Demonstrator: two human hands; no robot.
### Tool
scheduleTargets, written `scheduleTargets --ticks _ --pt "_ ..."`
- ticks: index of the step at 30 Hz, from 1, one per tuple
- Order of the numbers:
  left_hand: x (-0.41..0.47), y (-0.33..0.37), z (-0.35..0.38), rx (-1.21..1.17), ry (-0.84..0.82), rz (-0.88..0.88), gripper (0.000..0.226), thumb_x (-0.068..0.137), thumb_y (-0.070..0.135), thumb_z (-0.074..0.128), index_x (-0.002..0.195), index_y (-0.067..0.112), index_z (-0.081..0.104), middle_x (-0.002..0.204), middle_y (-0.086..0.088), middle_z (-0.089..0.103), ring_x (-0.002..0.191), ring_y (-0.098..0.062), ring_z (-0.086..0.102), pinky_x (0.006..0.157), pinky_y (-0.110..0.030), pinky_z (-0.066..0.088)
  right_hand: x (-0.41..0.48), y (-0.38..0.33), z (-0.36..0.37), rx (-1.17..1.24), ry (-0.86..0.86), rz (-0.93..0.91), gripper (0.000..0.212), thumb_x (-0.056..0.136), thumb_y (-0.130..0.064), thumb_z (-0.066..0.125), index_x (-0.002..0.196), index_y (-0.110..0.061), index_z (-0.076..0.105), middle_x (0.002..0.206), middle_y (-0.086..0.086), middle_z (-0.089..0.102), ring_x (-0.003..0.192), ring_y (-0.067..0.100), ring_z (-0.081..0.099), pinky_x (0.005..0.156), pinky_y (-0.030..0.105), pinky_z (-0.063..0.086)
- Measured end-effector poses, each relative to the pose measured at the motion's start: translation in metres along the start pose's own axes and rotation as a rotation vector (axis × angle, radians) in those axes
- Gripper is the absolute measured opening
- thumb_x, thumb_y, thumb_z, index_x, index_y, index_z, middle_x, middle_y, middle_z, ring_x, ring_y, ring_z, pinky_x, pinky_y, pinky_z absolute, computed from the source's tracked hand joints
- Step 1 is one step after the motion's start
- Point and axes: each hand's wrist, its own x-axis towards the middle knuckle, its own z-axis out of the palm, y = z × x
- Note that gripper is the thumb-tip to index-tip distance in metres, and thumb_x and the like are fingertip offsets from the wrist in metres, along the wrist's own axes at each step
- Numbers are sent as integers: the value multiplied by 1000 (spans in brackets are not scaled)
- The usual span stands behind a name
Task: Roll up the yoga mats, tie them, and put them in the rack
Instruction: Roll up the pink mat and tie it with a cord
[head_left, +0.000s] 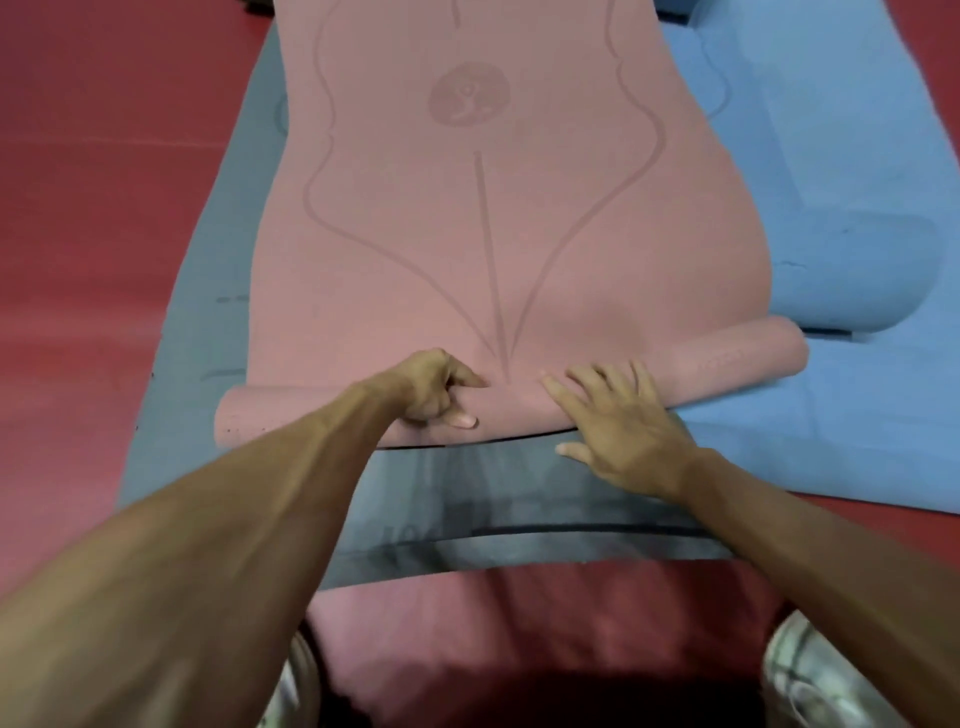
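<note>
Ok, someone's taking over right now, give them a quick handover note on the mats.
The left hand grips the rolled near end of the pink mat; the right hand presses flat on the same rolled end.
The pink mat lies on a grey mat; a blue mat lies to its right.
Done: first turns of the pink mat only.
Left: finish rolling, tie, rack, then the other mats. No tie or rack in view.
</note>
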Motion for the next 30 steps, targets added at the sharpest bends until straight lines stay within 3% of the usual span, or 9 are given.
scheduleTargets --ticks 2,4,8,10,12,16,19,23,30 --pt "5 -1 -8 -26 -60 9 44 78 14 79 120 16 67 108 2 68 92 -4 57 79 -12 41 0 3 2 26 -95 5 87 90 -59 49 155 -21 5 156 9 21 142 34 21 114 64 5" --pt "8 -1 -11 -22 -58 -5 46 80 16 77 124 12 64 112 -3 70 78 6 54 70 -3 39 7 6 -2 103 -183 28 82 95 -61 34 153 -24 -10 160 1 6 147 28 5 115 60 -6" --pt "4 5 -3 33 3 -9 48 87 13 68 133 12 55 125 -12 59 85 -10 59 56 2 36 24 6 -2 202 -214 50 75 95 -65 23 154 -25 0 157 -2 13 144 24 11 114 58 -2" --pt "0 7 5 104 23 -26 49 91 21 63 139 19 49 130 -15 51 112 -24 52 84 -10 43 26 5 0 189 -191 49 91 80 -81 16 152 -27 9 152 -2 20 139 23 17 113 59 2" --pt "-5 1 15 261 51 -70 53 93 33 57 143 31 39 131 -10 34 123 -29 34 107 -38 33 27 4 -1 168 -194 24 97 74 -87 28 150 -29 14 148 -3 23 137 23 20 113 59 4" --pt "-23 5 38 464 384 -16 57 93 31 51 144 25 28 130 -8 32 121 -28 35 102 -41 28 36 6 -6 176 -194 46 82 83 -76 37 149 -30 19 148 -2 28 136 22 25 112 55 8" --pt "-30 2 58 420 597 124 48 93 25 54 137 14 39 125 -10 41 113 -31 43 100 -35 26 44 8 -11 207 -233 64 70 92 -65 36 149 -28 18 148 -1 30 137 22 25 112 53 9" --pt "-24 -18 62 435 634 211 63 77 26 75 131 6 51 117 -16 53 103 -37 54 95 -32 26 53 15 -16 271 -262 57 57 96 -55 40 143 -28 26 146 -2 33 133 20 28 109 49 12" --pt "-6 -17 30 322 437 133 58 88 38 62 142 27 41 129 -2 43 119 -23 39 98 -33 28 62 21 -14 266 -220 29 53 96 -56 37 139 -26 32 135 0 30 127 20 29 105 47 20"
